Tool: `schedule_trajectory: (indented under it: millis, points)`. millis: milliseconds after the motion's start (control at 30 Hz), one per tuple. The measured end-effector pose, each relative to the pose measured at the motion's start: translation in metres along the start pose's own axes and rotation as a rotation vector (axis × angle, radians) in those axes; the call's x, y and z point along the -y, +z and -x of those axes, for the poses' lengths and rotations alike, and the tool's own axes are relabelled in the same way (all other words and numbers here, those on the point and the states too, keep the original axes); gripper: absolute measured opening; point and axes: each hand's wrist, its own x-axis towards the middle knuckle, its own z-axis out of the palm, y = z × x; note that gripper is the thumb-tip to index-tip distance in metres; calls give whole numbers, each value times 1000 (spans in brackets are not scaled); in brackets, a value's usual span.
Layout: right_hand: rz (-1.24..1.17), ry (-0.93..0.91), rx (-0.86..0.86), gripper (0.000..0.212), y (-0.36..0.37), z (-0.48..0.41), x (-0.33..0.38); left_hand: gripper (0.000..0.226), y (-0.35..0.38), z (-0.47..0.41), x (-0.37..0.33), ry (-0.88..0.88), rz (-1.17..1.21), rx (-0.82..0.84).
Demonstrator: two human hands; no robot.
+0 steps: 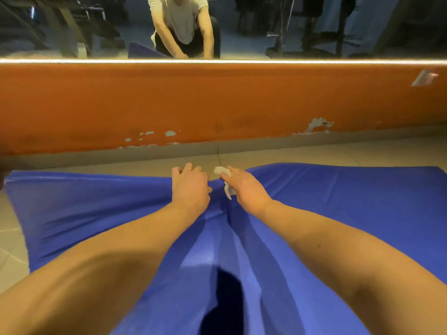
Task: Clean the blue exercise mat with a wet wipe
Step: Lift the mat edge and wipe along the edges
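Your left hand [189, 187] grips the mat [338, 213] at its far edge; your right hand [245, 189] beside it pinches the wipe [221, 170]. An orange wall [217, 100] stands close beyond.

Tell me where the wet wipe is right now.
Head view, centre: the wet wipe is held in the right hand at the far edge of the blue mat, just right of the left hand, near the orange wall.
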Motion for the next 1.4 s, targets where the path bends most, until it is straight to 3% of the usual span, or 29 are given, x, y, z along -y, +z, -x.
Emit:
schedule_trajectory:
  millis: [100,300,433,567,700,900,1033,1100,1233,1333,1400]
  points:
    - [10,-1,10,86,-6,-2,-29,16,-2,1,1,-4,22,-13]
    - [-46,27,93,65,-16,0,-76,16,-5,3,3,-47,69,-11]
    - [87,93,123,73,-19,1,-138,15,-4,8,4,-86,63,-21]
    - [-18,180,206,25,-27,2,-166,13,-5,9,4,-84,62,-70]
    - [-14,68,183,45,-27,7,-173,17,-5,9,5,-120,8,-69]
    - [16,21,50,46,-21,29,-173,35,-3,-16,-12,-184,-87,36]
    - [64,19,49,39,-19,33,-165,43,16,-46,-90,-26,-78,167]
    - [56,1,9,37,-19,36,-159,35,28,-55,-128,-44,3,186]
    - [-180,-45,1,45,-9,37,-149,9,40,-57,-151,-154,64,62]
    - [-181,-77,37,45,-3,37,-167,7,40,-51,-148,-164,76,16]
    - [-104,-51,35,60,-6,46,-198,10,39,-48,-145,-155,85,19]
